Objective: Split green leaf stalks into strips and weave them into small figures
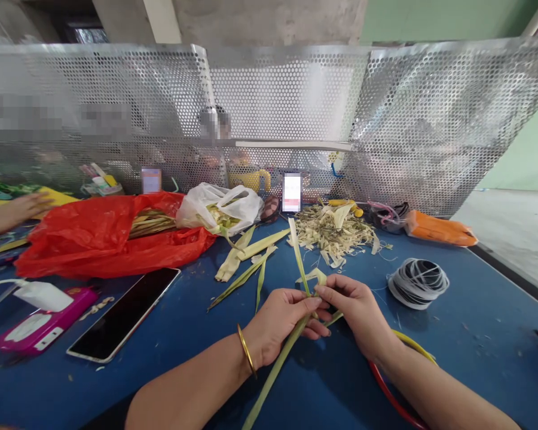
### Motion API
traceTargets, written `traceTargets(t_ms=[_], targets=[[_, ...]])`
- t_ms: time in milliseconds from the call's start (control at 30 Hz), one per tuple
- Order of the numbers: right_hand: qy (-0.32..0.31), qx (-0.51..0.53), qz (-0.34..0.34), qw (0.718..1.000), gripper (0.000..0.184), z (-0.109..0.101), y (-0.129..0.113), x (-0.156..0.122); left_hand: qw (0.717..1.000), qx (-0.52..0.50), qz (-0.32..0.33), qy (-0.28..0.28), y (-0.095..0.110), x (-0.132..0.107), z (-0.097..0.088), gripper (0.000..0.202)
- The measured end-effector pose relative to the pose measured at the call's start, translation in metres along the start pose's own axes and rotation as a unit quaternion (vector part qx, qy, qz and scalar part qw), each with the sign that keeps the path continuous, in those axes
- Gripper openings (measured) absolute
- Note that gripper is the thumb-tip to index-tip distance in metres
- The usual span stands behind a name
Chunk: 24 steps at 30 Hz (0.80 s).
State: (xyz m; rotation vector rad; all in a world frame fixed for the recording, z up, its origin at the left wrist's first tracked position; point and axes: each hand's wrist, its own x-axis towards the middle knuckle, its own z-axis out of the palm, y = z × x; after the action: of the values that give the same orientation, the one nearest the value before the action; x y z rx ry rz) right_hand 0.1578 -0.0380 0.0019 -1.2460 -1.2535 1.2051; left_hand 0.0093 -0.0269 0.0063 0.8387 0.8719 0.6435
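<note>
Both hands meet above the blue table, working on pale green dried leaf strips. My left hand [291, 313], with a gold bangle at the wrist, pinches a long leaf strip [275, 373] that runs down toward the bottom edge. One narrow end of leaf stands up above the fingers. My right hand [352, 304] pinches a folded leaf piece [316, 276] where it crosses the strip. The fingers hide most of the crossing. Loose leaf strips [240, 280] lie beyond my left hand.
A red plastic bag [85, 239] and a white bag [226, 203] hold leaves. Leaf scraps [336, 230] are heaped ahead; a spool of line [418, 283] sits right. At left lie a phone [125, 313] and power strip [45, 322]. Another person's hand [15, 212] shows far left. A perforated metal screen [287, 101] stands behind.
</note>
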Motion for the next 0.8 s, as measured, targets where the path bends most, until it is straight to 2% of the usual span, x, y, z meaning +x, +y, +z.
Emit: traceTargets(t_ms=[67, 133, 233, 333, 433, 500, 600, 667, 733, 800], targets=[[0.016, -0.024, -0.009, 1.000, 0.030, -0.002, 0.004, 0.002, 1.000, -0.003, 0.000, 0.003, 0.000, 0.001, 0.000, 0.018], [0.047, -0.113, -0.030, 0.992, 0.032, -0.004, 0.007, 0.004, 1.000, -0.003, 0.002, 0.011, 0.000, 0.001, -0.001, 0.019], [0.108, -0.250, -0.060, 0.960, 0.039, -0.008, 0.006, 0.005, 1.000, 0.015, -0.001, 0.025, 0.000, 0.000, -0.001, 0.018], [0.146, -0.295, -0.146, 0.933, 0.038, -0.009, 0.000, 0.002, 0.998, 0.053, 0.001, 0.031, 0.000, -0.001, 0.000, 0.018], [0.114, -0.309, -0.199, 0.923, 0.024, -0.008, -0.005, 0.000, 0.994, 0.108, 0.003, 0.025, -0.003, -0.001, 0.004, 0.017], [0.078, -0.315, -0.175, 0.930, 0.022, -0.007, -0.005, 0.000, 0.989, 0.145, -0.007, 0.019, -0.006, -0.001, 0.006, 0.016], [0.021, -0.265, -0.099, 0.959, 0.023, -0.004, -0.003, 0.000, 0.982, 0.184, -0.028, 0.011, -0.012, -0.001, 0.009, 0.016], [0.015, -0.238, -0.102, 0.966, 0.023, -0.003, -0.003, -0.003, 0.980, 0.196, -0.037, 0.016, -0.014, -0.001, 0.009, 0.023], [0.032, -0.266, -0.201, 0.942, 0.020, -0.003, -0.004, -0.008, 0.985, 0.170, -0.040, 0.014, -0.014, 0.000, 0.006, 0.034], [0.032, -0.331, -0.348, 0.877, 0.011, -0.003, -0.007, -0.015, 0.994, 0.098, -0.051, 0.007, -0.012, 0.003, 0.001, 0.038]])
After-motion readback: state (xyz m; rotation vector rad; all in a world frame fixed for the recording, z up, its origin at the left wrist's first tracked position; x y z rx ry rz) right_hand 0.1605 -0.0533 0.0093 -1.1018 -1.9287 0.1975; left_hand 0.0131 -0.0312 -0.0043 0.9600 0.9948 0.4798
